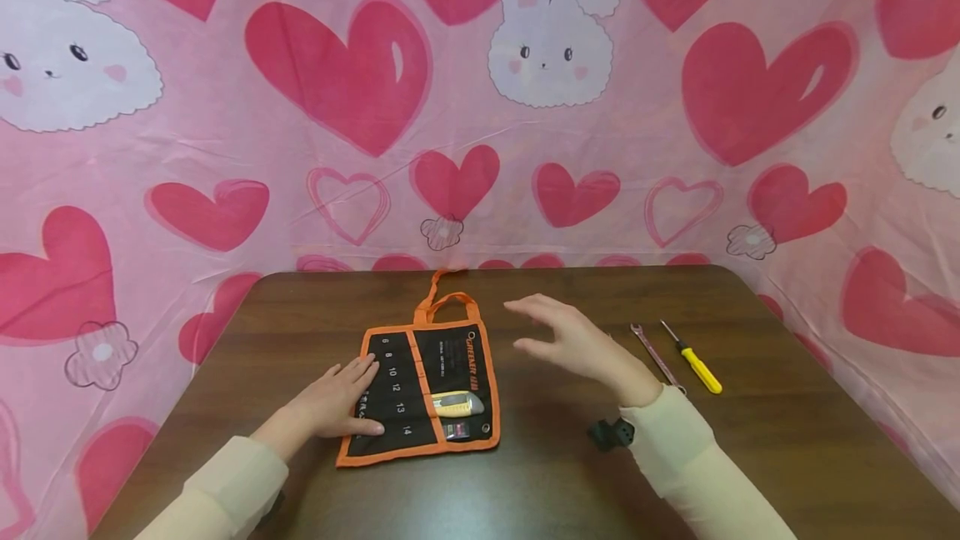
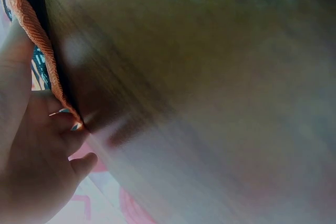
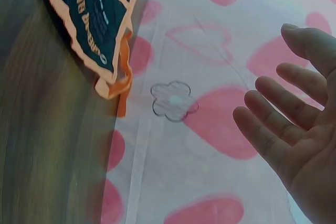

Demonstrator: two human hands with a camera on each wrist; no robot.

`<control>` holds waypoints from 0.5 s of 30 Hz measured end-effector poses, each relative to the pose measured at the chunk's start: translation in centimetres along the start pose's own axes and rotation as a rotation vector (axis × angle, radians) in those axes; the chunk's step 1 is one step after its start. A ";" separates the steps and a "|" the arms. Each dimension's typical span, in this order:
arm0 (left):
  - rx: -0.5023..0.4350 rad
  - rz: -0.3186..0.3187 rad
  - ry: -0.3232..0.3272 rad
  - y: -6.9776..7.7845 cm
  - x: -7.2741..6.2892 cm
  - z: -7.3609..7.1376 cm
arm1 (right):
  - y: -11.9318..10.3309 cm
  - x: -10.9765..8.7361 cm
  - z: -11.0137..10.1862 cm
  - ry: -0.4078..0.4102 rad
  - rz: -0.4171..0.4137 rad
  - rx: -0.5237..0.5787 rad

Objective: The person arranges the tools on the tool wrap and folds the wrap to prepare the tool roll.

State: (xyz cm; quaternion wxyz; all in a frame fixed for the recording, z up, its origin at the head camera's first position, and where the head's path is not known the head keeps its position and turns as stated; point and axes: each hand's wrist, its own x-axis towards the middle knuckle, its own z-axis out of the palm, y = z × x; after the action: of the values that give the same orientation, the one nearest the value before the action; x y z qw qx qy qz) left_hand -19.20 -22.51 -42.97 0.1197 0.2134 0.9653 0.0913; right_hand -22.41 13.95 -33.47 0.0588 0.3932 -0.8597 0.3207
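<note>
A black tool pouch (image 1: 442, 357) with orange trim lies flat on the table, its orange strap loop at the far edge. One side carries pockets numbered 6 to 14. A yellow utility knife (image 1: 456, 404) sits in a pocket on the right half, with a small flat pack (image 1: 456, 431) in the pocket below it. My left hand (image 1: 337, 402) rests on the pouch's left part, fingers extended; the left wrist view shows it by the orange edge (image 2: 39, 38). Held in the air right of the pouch, my right hand (image 1: 573, 342) has loose, spread fingers and holds nothing.
On the right of the brown wooden table (image 1: 555, 482) lie a wrench (image 1: 657, 357) and, beside it, a screwdriver (image 1: 697, 365) with a yellow handle. Behind the table hangs a pink cloth (image 1: 465, 123) printed with hearts and rabbits.
</note>
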 end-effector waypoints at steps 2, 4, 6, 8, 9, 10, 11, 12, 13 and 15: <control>0.001 -0.005 -0.001 0.0 0.0 0.0 | 0.3 -0.3 -0.3 0.025 0.000 -0.010; -0.009 -0.010 0.003 0.1 0.0 -0.1 | 0.6 -0.6 -0.7 0.048 0.000 -0.016; -0.009 -0.014 0.003 0.1 0.0 -0.1 | 0.8 -1.0 -1.2 0.062 0.016 -0.013; -0.007 -0.014 0.004 0.2 0.0 -0.1 | 1.1 -1.4 -1.6 0.071 0.032 -0.010; -0.006 -0.013 0.005 0.1 0.0 -0.1 | 1.2 -1.6 -1.8 0.076 0.041 -0.010; -0.003 -0.013 0.005 0.1 0.0 0.0 | 1.3 -1.8 -2.1 0.080 0.052 -0.007; -0.003 -0.012 0.005 0.1 0.0 0.0 | 1.5 -2.0 -2.2 0.087 0.059 -0.003; -0.001 -0.013 0.005 0.1 0.0 0.0 | 1.7 -2.2 -2.4 0.095 0.058 -0.002; -0.002 -0.012 0.006 0.1 -0.1 0.0 | 1.9 -2.4 -2.5 0.102 0.064 0.000; -0.002 -0.013 0.006 0.0 -0.1 0.1 | 2.4 -2.9 -2.9 0.113 0.077 0.001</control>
State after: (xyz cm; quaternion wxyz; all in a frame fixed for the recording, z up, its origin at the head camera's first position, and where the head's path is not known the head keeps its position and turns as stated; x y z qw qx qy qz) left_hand -19.11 -22.49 -43.02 0.1175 0.2069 0.9669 0.0920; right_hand -22.57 18.63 -33.43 0.0948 0.3411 -0.8694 0.3447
